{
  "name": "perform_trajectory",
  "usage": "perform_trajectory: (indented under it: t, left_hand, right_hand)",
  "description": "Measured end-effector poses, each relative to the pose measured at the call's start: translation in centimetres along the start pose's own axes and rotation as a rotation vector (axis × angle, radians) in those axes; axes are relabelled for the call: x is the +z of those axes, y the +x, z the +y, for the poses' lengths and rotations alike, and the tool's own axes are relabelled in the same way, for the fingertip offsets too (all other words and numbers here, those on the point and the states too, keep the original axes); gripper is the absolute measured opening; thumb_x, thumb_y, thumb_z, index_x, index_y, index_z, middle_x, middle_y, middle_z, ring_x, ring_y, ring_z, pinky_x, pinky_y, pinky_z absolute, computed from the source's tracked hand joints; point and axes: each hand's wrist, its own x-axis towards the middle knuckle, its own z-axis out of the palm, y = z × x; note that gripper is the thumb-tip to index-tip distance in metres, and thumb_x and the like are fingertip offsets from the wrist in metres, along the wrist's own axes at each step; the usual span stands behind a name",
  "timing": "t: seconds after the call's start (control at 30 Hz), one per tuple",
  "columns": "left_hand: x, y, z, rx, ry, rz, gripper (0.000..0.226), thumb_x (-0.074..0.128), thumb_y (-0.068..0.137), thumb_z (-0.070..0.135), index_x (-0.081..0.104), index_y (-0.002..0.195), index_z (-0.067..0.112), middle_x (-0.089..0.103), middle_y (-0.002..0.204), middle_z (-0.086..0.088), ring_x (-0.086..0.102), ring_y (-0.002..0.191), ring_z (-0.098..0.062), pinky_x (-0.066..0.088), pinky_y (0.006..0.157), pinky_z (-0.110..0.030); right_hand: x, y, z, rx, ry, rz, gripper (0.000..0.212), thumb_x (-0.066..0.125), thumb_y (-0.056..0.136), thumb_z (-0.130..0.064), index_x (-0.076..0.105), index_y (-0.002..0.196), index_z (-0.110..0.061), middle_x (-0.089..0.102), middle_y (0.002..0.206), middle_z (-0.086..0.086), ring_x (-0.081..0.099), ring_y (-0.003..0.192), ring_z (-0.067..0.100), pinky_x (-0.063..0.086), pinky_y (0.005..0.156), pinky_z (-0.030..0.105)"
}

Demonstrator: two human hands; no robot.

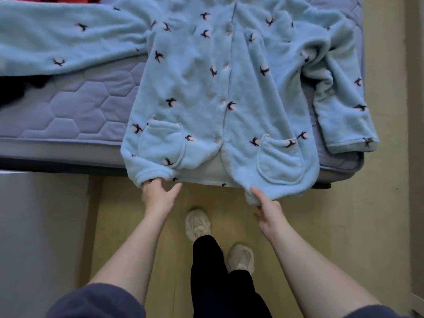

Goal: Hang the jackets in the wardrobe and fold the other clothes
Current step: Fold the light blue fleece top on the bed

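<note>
Head view. A blue fleece pyjama top (206, 88) lies buttoned, front up, on the quilted mattress (80, 106). Its long axis runs from the collar at 12 o'clock to the hem at 6 o'clock, and the hem overhangs the near bed edge. The left hand (156, 193) curls its fingers into the hem's 7 o'clock corner, thumb splayed. The right hand (267, 210) pinches the 5 o'clock corner. Both hands are equally near, and the garment extends away from them toward 12 o'clock. Two patch pockets (280, 161) lie flat, and their contents cannot be seen.
</note>
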Motion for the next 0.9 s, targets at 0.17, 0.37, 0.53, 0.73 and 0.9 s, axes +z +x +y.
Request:
perform_trajectory:
  t: [0.17, 0.37, 0.53, 0.73, 0.9]
  left_hand:
    - [-3.2, -0.7, 2.6, -0.227, -0.524, 0.125, 0.024, 0.054, 0.094, 0.015, 0.058, 0.114, 0.004, 0.062, 0.106, -0.002, 0.058, 0.101, -0.021, 0.047, 0.076, -0.021]
    - [-1.6, -4.3, 0.8, -0.525, -0.733, -0.169, 0.013, 0.041, 0.101, 0.014, 0.052, 0.095, 0.009, 0.067, 0.066, -0.007, 0.064, 0.045, -0.013, 0.054, 0.052, -0.027]
    - [0.6, -5.6, -1.7, -0.732, -0.276, -0.533, 0.012, 0.042, 0.098, 0.014, 0.048, 0.087, 0.014, 0.063, 0.076, -0.004, 0.059, 0.058, -0.018, 0.043, 0.059, -0.027]
    - [1.4, -2.5, 0.2, -0.225, 0.242, -0.333, 0.016, 0.060, 0.086, 0.026, 0.051, 0.096, 0.018, 0.062, 0.100, -0.001, 0.058, 0.095, -0.021, 0.040, 0.072, -0.027]
    - [3.8, 0.0, 3.7, 0.074, 0.659, -0.449, 0.055, 0.054, 0.081, 0.064, 0.049, 0.118, 0.022, 0.059, 0.113, 0.004, 0.058, 0.105, -0.019, 0.040, 0.067, -0.029]
  right_hand:
    - [-1.2, -3.3, -2.1, -0.279, -0.187, -0.017, 0.014, 0.063, 0.086, -0.008, 0.065, 0.100, -0.008, 0.069, 0.099, 0.002, 0.064, 0.086, 0.014, 0.051, 0.077, 0.027]
    - [-1.5, -4.7, -0.9, -0.076, 0.002, -0.110, 0.010, 0.054, 0.094, -0.011, 0.058, 0.103, -0.009, 0.069, 0.099, 0.011, 0.067, 0.086, 0.028, 0.057, 0.068, 0.038]
    - [-3.6, -2.8, 2.9, 0.234, -0.470, 0.020, 0.009, 0.051, 0.092, -0.006, 0.053, 0.093, -0.015, 0.067, 0.086, 0.004, 0.062, 0.067, 0.016, 0.050, 0.057, 0.027]
    - [-1.9, -1.6, 1.5, 0.146, -0.712, -0.032, 0.012, 0.046, 0.090, -0.012, 0.053, 0.083, -0.019, 0.067, 0.079, -0.002, 0.061, 0.062, 0.012, 0.042, 0.058, 0.024]
    - [2.7, 1.7, -0.1, -0.054, -0.879, -0.091, 0.008, 0.055, 0.089, -0.028, 0.054, 0.085, -0.021, 0.070, 0.089, 0.000, 0.064, 0.072, 0.014, 0.049, 0.065, 0.028]
